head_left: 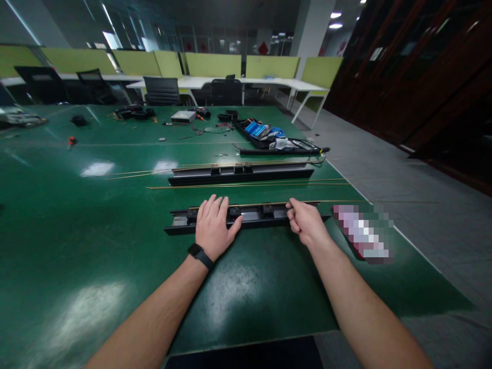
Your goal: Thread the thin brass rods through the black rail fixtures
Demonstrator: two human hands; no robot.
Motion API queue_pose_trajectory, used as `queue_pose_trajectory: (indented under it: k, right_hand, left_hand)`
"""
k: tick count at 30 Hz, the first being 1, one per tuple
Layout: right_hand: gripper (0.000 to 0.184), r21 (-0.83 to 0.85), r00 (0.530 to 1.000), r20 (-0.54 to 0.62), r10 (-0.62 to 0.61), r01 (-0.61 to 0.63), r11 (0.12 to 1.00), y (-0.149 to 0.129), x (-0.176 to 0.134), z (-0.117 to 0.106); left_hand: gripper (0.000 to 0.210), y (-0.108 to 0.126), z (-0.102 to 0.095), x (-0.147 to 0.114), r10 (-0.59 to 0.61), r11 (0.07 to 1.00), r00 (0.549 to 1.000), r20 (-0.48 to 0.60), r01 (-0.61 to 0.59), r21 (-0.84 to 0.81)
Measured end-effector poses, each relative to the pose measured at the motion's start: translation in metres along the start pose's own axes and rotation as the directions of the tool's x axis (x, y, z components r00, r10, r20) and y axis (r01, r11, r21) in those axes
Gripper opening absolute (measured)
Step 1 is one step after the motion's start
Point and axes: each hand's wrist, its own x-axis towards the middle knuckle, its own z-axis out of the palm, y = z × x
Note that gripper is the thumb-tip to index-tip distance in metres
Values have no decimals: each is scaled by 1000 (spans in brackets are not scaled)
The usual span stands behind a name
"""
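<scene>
A long black channel-shaped rail [257, 223] lies crosswise on the green table before me, with several small black blocks [266, 210] seated inside it. My left hand [214, 225] rests palm down over the rail's left half, fingers stretched out, thumb pointing right. Near the rail's right end, my right hand [307, 221] is closed in a pinch on a thin brass-coloured rod [342, 201]. The rod runs along the rail's far edge and sticks out past the table to the right. What lies under my left palm is hidden.
Behind is a second black rail [242, 177], with loose thin rods [184, 187] beside it. A blurred-out pinkish object [361, 233] lies at right, near the table edge. Farther back are a black tray [265, 134] of blue items, a grey box [183, 117] and scattered tools.
</scene>
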Motion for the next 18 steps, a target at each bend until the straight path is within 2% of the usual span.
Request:
queue_pose_trajectory:
  k: [18]
  right_hand:
    - [23, -20, 1000, 5, -16, 16, 1000, 0, -1, 0]
  left_hand:
    - [60, 1, -2, 0, -2, 1000, 1000, 12, 2, 14]
